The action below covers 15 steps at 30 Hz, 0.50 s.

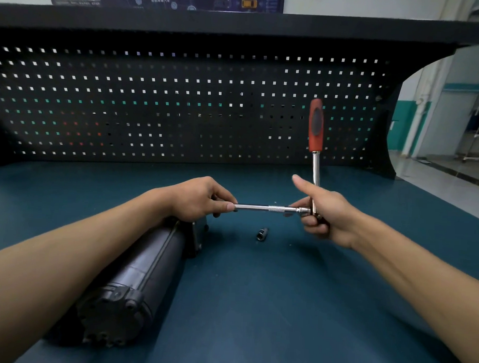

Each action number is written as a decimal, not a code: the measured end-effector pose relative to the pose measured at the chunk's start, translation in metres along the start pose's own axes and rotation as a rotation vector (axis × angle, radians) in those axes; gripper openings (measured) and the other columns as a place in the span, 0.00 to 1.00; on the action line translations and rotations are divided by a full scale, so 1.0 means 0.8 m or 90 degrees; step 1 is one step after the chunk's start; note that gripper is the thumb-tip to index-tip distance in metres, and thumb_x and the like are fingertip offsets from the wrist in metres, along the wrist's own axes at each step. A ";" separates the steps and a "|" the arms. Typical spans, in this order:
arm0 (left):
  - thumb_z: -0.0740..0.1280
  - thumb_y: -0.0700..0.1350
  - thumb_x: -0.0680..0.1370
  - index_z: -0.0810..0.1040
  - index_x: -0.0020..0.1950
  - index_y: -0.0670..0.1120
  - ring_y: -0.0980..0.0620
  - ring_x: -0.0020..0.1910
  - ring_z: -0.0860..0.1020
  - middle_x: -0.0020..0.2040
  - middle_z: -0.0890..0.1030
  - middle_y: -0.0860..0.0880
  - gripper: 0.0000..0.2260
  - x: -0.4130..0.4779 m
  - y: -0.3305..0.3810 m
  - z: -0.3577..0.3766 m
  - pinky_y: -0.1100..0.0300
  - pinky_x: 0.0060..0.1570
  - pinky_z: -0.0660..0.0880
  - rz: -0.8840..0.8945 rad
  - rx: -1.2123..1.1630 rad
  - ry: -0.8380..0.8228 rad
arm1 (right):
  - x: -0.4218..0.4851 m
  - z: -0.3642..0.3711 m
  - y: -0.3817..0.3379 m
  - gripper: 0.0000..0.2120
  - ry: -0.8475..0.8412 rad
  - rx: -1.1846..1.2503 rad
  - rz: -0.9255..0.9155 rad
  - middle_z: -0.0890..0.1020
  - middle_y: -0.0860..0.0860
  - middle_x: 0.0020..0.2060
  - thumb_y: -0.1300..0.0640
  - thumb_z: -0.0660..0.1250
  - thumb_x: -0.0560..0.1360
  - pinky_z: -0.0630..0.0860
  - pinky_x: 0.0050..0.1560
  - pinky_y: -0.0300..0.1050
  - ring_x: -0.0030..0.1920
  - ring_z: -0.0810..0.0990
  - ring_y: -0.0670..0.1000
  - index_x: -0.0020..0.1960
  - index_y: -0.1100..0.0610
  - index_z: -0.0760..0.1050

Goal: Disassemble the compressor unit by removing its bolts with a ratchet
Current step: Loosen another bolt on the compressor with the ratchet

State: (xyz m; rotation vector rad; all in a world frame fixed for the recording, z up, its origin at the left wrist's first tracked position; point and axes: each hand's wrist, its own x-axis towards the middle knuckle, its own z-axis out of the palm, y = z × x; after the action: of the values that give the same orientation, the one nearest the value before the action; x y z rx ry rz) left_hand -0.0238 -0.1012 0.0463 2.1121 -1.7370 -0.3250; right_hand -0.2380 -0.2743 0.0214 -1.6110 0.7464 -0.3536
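Observation:
A black cylindrical compressor unit (137, 275) lies on its side on the blue bench, partly under my left forearm. My right hand (322, 215) grips the head of a ratchet (315, 146) whose red handle points straight up. A chrome extension bar (267, 208) sticks out sideways from the ratchet head toward the left. My left hand (202, 197) pinches the free end of that bar, just above the compressor's far end. A small dark socket (261, 233) lies loose on the bench below the bar.
A black pegboard (181, 106) stands along the back of the blue bench top (269, 304), with a dark shelf above it. The bench's right edge opens onto a tiled floor and a metal cart far right.

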 end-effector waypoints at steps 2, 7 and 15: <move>0.66 0.50 0.82 0.83 0.52 0.55 0.63 0.30 0.71 0.37 0.79 0.54 0.05 0.000 0.000 0.000 0.71 0.34 0.66 0.002 -0.005 -0.002 | 0.001 -0.004 -0.001 0.34 -0.058 0.035 0.058 0.64 0.48 0.22 0.27 0.63 0.71 0.56 0.22 0.38 0.20 0.58 0.47 0.38 0.59 0.85; 0.67 0.50 0.81 0.83 0.51 0.56 0.59 0.34 0.71 0.37 0.80 0.54 0.05 0.002 -0.003 0.001 0.65 0.39 0.68 0.005 -0.016 -0.006 | 0.003 -0.007 0.000 0.32 -0.136 0.158 0.155 0.62 0.45 0.21 0.33 0.62 0.76 0.56 0.21 0.38 0.17 0.57 0.44 0.39 0.61 0.86; 0.67 0.51 0.81 0.84 0.51 0.54 0.60 0.32 0.70 0.36 0.78 0.55 0.06 0.001 -0.007 0.004 0.67 0.36 0.67 0.009 -0.031 0.006 | 0.002 -0.005 0.000 0.19 -0.110 0.115 0.127 0.65 0.46 0.21 0.39 0.70 0.72 0.51 0.27 0.39 0.19 0.58 0.44 0.34 0.54 0.81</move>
State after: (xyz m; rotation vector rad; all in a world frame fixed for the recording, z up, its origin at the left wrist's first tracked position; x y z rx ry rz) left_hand -0.0202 -0.1014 0.0414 2.0635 -1.7202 -0.3495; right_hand -0.2392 -0.2786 0.0218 -1.3645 0.7145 -0.1320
